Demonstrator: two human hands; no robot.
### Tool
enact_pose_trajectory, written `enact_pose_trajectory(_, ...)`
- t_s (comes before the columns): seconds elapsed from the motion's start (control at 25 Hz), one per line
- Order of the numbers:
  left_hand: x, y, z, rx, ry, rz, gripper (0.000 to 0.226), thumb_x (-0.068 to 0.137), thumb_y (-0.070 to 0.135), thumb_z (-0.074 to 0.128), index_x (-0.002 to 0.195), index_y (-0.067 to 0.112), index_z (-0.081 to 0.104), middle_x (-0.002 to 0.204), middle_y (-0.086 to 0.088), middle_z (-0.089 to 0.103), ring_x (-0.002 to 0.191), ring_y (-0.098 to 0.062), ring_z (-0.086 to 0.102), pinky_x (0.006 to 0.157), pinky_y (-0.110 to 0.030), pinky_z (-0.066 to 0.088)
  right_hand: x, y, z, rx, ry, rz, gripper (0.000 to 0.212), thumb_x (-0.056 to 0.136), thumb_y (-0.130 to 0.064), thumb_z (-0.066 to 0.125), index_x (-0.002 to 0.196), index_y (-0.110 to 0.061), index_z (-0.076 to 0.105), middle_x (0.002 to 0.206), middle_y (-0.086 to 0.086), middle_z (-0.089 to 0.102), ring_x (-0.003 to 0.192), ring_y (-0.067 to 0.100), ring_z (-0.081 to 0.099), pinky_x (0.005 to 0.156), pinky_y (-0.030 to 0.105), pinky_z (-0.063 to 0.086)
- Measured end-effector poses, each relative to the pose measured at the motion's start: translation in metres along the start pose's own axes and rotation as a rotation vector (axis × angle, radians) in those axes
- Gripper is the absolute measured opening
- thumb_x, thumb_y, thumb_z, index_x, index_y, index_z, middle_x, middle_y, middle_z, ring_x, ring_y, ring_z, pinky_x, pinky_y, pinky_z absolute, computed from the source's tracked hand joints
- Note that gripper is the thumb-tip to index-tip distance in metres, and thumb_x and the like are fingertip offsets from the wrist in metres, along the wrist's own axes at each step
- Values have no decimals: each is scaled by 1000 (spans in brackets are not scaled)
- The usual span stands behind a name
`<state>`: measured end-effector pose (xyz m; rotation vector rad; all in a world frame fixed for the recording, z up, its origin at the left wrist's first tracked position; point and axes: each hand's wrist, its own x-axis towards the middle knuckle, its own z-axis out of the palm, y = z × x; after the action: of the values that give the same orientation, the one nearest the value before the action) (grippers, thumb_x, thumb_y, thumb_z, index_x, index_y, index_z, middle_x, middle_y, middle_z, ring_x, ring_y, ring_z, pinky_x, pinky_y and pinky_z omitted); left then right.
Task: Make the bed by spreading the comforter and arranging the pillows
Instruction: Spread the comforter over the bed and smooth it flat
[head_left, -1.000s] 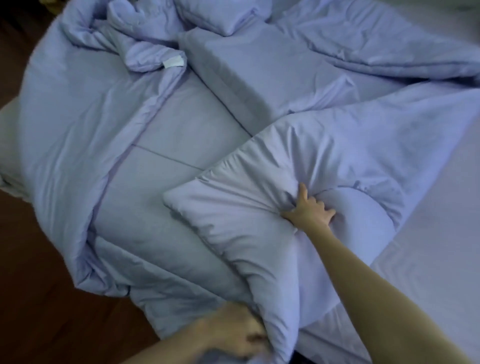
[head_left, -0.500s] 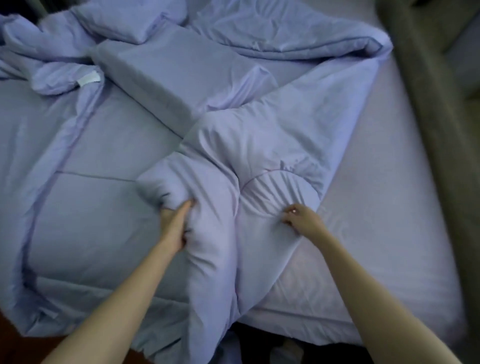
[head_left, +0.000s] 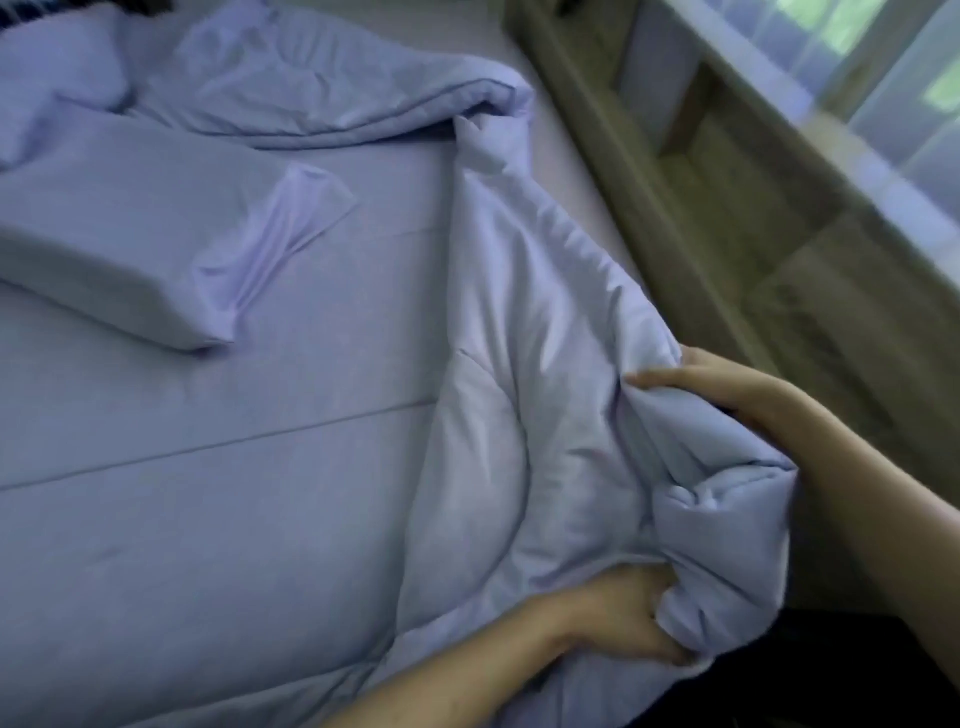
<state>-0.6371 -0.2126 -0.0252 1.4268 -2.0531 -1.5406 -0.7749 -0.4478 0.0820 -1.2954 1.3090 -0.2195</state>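
A pale lavender comforter (head_left: 291, 467) covers most of the bed, with a bunched fold along its right side. My left hand (head_left: 628, 618) grips the bunched corner from below, near the bed's front right. My right hand (head_left: 711, 384) holds the same bundle from the upper right, thumb over the fabric. A flat rectangular pillow (head_left: 104, 228) in a matching case lies at the upper left, its loose case end twisted beside it. A second pillow (head_left: 57, 73) lies at the far top left, partly cut off.
A strip of bare lavender sheet (head_left: 566, 171) shows along the bed's right edge. A wooden bench or frame (head_left: 727, 208) runs along the right of the bed, with a curtained window (head_left: 883, 67) behind it. Dark floor shows at the bottom right.
Both hands have pulled the bunched comforter corner rightward to the bed's right edge. The view has swung right, so the wooden frame and window show.
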Motion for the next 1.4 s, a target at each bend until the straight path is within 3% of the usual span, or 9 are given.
enact_pose_trajectory(0.2,38,56,2,-34,-334,276,32,87,48,72,115,34,65,106,17,69,89,3,62,81,-17,52,-75,55,-92,-498,677,71,31,69,-20,68,98,-17,58,98,17,67,89,38,62,72,42,49)
enact_pose_trajectory(0.36,42,-16,-40,-177,425,131,21,98,29,59,114,26,71,106,16,75,99,-10,72,88,-28,55,-89,138,-67,-672,711,259,38,88,-14,60,122,-16,42,119,28,55,99,50,60,80,51,51)
enact_pose_trajectory(0.48,32,-111,-81,337,776,-244,54,92,28,61,145,19,54,144,-12,59,129,-35,58,106,-47,46,-74,177,-32,-638,786,173,56,98,-37,58,146,-14,40,129,27,50,107,51,57,81,54,50)
enact_pose_trajectory(0.56,17,-158,-89,546,605,-480,73,95,49,56,159,24,32,166,-14,30,150,-39,32,115,-63,26,-54,196,-16,-661,716,51,56,93,-31,63,144,-14,48,133,25,52,112,51,58,81,55,51)
enact_pose_trajectory(0.72,-6,-168,-77,559,428,-512,79,96,64,48,162,39,14,173,-2,0,158,-37,1,118,-67,6,-6,257,9,-802,286,100,79,91,-37,65,162,-34,32,171,8,30,153,42,32,108,64,42)
enact_pose_trajectory(0.84,-14,-164,-78,568,338,-569,83,93,69,47,161,45,5,173,1,-6,158,-36,-1,119,-66,11,13,281,9,-518,300,279,88,91,-41,58,166,-12,22,168,22,31,149,47,36,118,58,34)
enact_pose_trajectory(1.04,-45,-174,-93,525,148,-566,83,93,60,53,161,46,8,173,1,6,157,-30,18,124,-47,24,21,205,15,-361,499,436,64,91,-25,51,149,0,41,146,27,53,131,46,55,103,53,49)
enact_pose_trajectory(1.2,-86,-149,-129,464,348,-617,68,93,56,50,156,38,34,161,7,43,142,-22,48,112,-40,41,44,105,75,-461,315,84,52,90,-30,53,138,-12,60,135,21,64,123,40,61,101,48,50)
enact_pose_trajectory(1.4,-189,-73,-206,219,832,-603,33,92,51,56,121,43,68,119,17,72,108,-12,69,91,-31,51,59,-58,207,-425,58,-469,29,91,-25,62,114,-29,79,113,-5,79,112,22,72,97,33,51)
